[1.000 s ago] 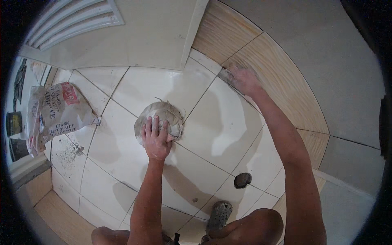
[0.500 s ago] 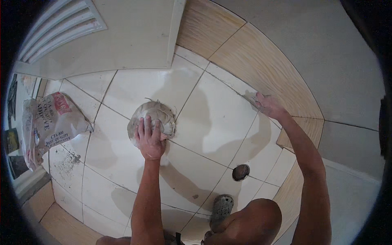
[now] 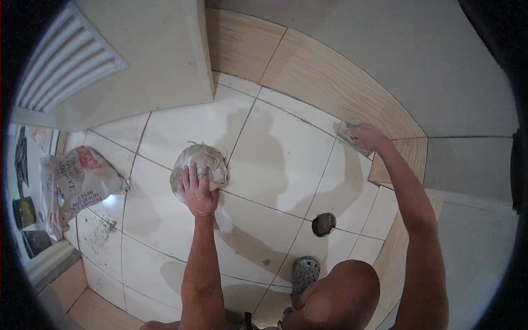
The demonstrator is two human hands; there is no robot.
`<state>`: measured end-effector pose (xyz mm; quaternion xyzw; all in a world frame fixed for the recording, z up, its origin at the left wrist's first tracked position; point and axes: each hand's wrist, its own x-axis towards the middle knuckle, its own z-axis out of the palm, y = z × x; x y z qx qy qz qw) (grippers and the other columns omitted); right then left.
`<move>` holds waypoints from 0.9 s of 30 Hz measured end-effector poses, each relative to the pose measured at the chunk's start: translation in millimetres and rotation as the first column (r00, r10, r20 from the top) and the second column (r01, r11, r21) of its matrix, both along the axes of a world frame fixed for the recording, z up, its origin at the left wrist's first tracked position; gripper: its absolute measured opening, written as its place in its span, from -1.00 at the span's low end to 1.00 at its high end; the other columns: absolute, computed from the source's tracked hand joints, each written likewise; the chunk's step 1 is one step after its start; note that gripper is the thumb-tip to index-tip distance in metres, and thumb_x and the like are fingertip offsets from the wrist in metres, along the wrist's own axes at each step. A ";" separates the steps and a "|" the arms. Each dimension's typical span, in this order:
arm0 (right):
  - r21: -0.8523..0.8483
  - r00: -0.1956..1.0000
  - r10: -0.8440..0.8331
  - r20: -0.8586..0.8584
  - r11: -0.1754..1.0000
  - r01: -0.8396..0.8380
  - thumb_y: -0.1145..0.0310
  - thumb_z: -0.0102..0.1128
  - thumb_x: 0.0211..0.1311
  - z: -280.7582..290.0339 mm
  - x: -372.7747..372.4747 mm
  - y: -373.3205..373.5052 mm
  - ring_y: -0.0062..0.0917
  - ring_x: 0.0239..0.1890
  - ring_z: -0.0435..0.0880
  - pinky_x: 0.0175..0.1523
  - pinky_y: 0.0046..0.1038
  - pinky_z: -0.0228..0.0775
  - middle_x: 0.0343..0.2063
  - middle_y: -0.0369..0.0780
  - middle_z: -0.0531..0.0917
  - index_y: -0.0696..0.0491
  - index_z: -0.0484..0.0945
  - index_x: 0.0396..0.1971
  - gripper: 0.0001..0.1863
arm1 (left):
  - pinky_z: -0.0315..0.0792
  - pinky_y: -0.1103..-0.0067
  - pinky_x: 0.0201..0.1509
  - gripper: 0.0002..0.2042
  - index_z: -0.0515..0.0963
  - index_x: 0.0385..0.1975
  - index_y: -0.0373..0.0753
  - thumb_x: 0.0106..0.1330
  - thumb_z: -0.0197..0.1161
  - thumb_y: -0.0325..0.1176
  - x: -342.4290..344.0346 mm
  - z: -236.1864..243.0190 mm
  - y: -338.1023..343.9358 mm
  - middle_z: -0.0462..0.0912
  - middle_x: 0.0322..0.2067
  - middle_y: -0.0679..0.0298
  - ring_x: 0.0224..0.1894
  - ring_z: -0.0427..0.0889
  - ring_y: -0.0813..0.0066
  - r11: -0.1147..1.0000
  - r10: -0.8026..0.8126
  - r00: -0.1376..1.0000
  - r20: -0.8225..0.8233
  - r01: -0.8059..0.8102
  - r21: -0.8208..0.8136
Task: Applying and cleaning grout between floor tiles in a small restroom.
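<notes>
My left hand point(image 3: 198, 190) lies with its fingers stretched out on top of a rounded, crumpled grey-white bundle point(image 3: 212, 157), which rests on the white tiled floor point(image 3: 264, 165). Its contents are hidden. At the right, my right hand point(image 3: 367, 137) is low beside the base of the wood-look wall tiles point(image 3: 352, 91). Its fingers close on a flat, thin greyish piece point(image 3: 352, 139), held against the narrow floor strip there. The exact kind of that piece is not clear.
A printed plastic sack point(image 3: 82, 184) slumps at the left, with grey crumbs point(image 3: 102, 234) on the tiles near it. A louvred door point(image 3: 148, 66) stands at upper left. A round drain hole point(image 3: 324, 224) lies near my perforated shoe point(image 3: 306, 272).
My right hand has slid rightward along the wall base, and the flat piece in it shows more plainly. The left hand stays on the bundle. The whole view has shifted slightly.
</notes>
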<state>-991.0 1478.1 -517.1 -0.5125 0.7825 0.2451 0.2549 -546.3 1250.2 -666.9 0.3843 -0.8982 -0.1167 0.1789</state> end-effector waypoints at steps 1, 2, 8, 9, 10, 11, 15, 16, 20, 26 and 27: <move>-0.123 0.994 -0.094 -0.057 0.989 0.087 0.24 0.08 0.23 -6.0 -4.5 31.0 -0.08 -0.02 0.55 0.10 -0.17 0.38 -0.09 0.01 0.58 0.08 0.37 0.13 -0.52 | 0.09 0.06 0.31 -0.52 0.50 0.05 -0.09 0.05 0.16 -0.20 -2.0 0.2 1.2 0.37 0.23 0.06 0.28 0.27 -0.08 1.000 -0.005 1.000 -0.001 0.005 -0.012; -0.252 0.977 -0.189 -0.094 0.954 0.160 0.20 0.14 0.21 -11.1 -2.0 53.9 -0.11 0.02 0.53 0.15 -0.20 0.34 -0.07 -0.01 0.57 0.08 0.38 0.12 -0.50 | 0.09 0.06 0.31 -0.52 0.50 0.05 -0.09 0.05 0.16 -0.20 -2.2 -0.4 2.4 0.37 0.23 0.06 0.28 0.27 -0.08 0.999 -0.015 1.000 -0.001 0.015 -0.029; -0.617 0.646 -0.545 0.535 0.270 0.739 0.15 0.29 0.17 -39.7 88.4 177.9 -0.29 -0.07 0.54 0.11 -0.29 0.31 -0.16 -0.11 0.59 0.14 0.45 -0.01 -0.51 | 0.15 0.10 0.26 -0.52 0.48 0.08 -0.12 0.08 0.15 -0.26 -10.7 5.2 11.8 0.46 0.14 0.15 0.21 0.34 -0.01 0.994 0.006 1.000 0.025 -0.004 -0.107; -0.486 0.474 -0.543 0.694 0.132 0.864 0.18 0.29 0.18 -42.7 108.7 186.7 -0.36 -0.09 0.53 0.09 -0.33 0.32 -0.19 -0.15 0.59 0.14 0.46 -0.04 -0.55 | 0.19 0.14 0.23 -0.55 0.48 0.05 -0.15 0.09 0.14 -0.27 -8.4 5.9 6.9 0.52 0.02 0.14 0.15 0.38 0.03 0.998 0.060 0.998 -0.032 -0.059 0.030; -0.322 0.276 -0.510 0.815 -0.001 0.947 0.21 0.30 0.19 -44.0 132.1 189.5 -0.44 -0.11 0.53 0.07 -0.37 0.33 -0.21 -0.20 0.59 0.15 0.47 -0.06 -0.58 | 0.24 0.19 0.20 -0.58 0.49 0.03 -0.18 0.11 0.13 -0.29 -11.1 4.6 0.9 0.58 -0.11 0.13 0.09 0.42 0.07 0.980 0.114 0.990 -0.083 -0.099 0.173; -0.379 0.298 -0.463 0.835 -0.090 0.921 0.23 0.30 0.20 -50.7 152.2 195.3 -0.47 -0.09 0.51 0.08 -0.39 0.32 -0.19 -0.21 0.57 0.15 0.45 -0.04 -0.57 | 0.28 0.24 0.10 -0.59 0.52 -0.03 -0.22 0.05 0.19 -0.34 -23.0 -6.1 5.3 0.58 -0.21 0.14 -0.08 0.44 0.10 0.906 0.243 0.906 -0.346 -0.084 0.416; -0.295 0.115 -0.356 0.927 -0.503 0.812 0.26 0.29 0.21 -59.3 218.9 240.9 -0.46 0.00 0.46 0.15 -0.39 0.27 -0.07 -0.19 0.51 0.19 0.34 0.09 -0.46 | 0.18 0.17 0.26 -0.49 0.40 0.07 -0.36 0.09 0.25 -0.30 -153.1 21.4 156.7 0.38 0.12 -0.10 0.19 0.32 -0.05 0.863 -0.395 0.873 -0.286 0.460 0.210; -0.258 0.056 -0.340 0.939 -0.587 0.767 0.27 0.29 0.21 -49.3 227.8 234.5 -0.48 0.01 0.46 0.15 -0.42 0.27 -0.04 -0.20 0.50 0.19 0.32 0.11 -0.45 | 0.09 0.12 0.31 -0.49 0.40 0.10 -0.33 0.15 0.22 -0.25 -191.8 38.8 188.5 0.32 0.19 -0.07 0.26 0.25 -0.05 0.739 -0.510 0.791 -0.337 0.604 0.298; -0.435 0.102 -0.537 0.837 -0.541 0.720 0.33 0.25 0.24 -83.1 237.4 247.6 -0.48 0.05 0.44 0.18 -0.44 0.25 0.02 -0.20 0.48 0.18 0.31 0.14 -0.47 | 0.00 0.09 0.39 -0.41 0.41 0.15 -0.15 0.15 0.21 0.01 -297.1 3.1 218.4 0.22 0.30 0.04 0.35 0.16 -0.01 0.515 -0.842 0.518 -0.152 0.855 0.057; -0.246 0.035 -0.375 0.927 -0.534 0.809 0.36 0.22 0.25 -83.7 233.1 301.7 -0.41 0.09 0.44 0.21 -0.37 0.22 0.03 -0.16 0.48 0.17 0.29 0.17 -0.47 | 0.22 0.23 0.25 -0.64 0.54 -0.01 -0.06 0.16 0.13 -0.45 -301.3 -6.5 79.0 0.52 0.09 0.19 0.19 0.41 0.17 0.770 -0.634 0.751 -0.184 0.636 -0.053; -0.233 0.027 -0.336 0.942 -0.592 0.771 0.38 0.22 0.24 -83.2 226.8 301.8 -0.42 0.06 0.46 0.20 -0.37 0.24 0.01 -0.18 0.50 0.17 0.31 0.14 -0.50 | 0.25 0.27 0.24 -0.62 0.57 -0.06 -0.06 0.09 0.14 -0.52 -292.4 5.3 79.4 0.54 0.07 0.23 0.19 0.40 0.19 0.936 -0.283 0.912 -0.298 0.330 0.120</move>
